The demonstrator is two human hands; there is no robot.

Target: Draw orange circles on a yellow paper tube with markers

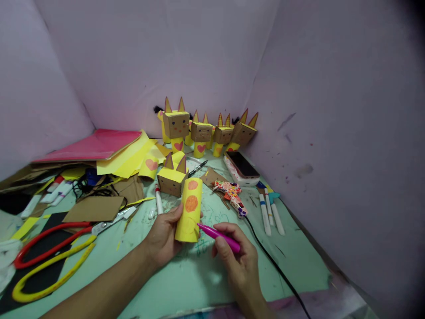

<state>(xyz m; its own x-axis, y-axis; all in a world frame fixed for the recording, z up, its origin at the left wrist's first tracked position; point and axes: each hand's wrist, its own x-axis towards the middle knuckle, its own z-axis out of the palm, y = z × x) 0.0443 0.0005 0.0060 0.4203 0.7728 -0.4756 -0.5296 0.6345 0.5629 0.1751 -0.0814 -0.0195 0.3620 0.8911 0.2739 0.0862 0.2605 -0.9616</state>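
My left hand (166, 237) is closed round a yellow paper tube (193, 221), which leans slightly and carries two orange spots above a faint outlined circle. In my right hand (241, 261) a magenta marker (221, 237) is gripped, its tip close to the tube's lower right edge; I cannot tell whether it touches. Just behind the tube lies a cardboard box head (171, 182) with yellow top and pointed ears. A white marker with a red end (158, 200) rests left of the tube.
Large scissors (53, 248) lie at left, near cardboard scraps and a pink folder (93, 144). Several box-headed figures (175, 126) stand at the back. A patterned glue gun (231, 195) trails a black cord on the right, near a phone (243, 165) and several white markers (265, 215).
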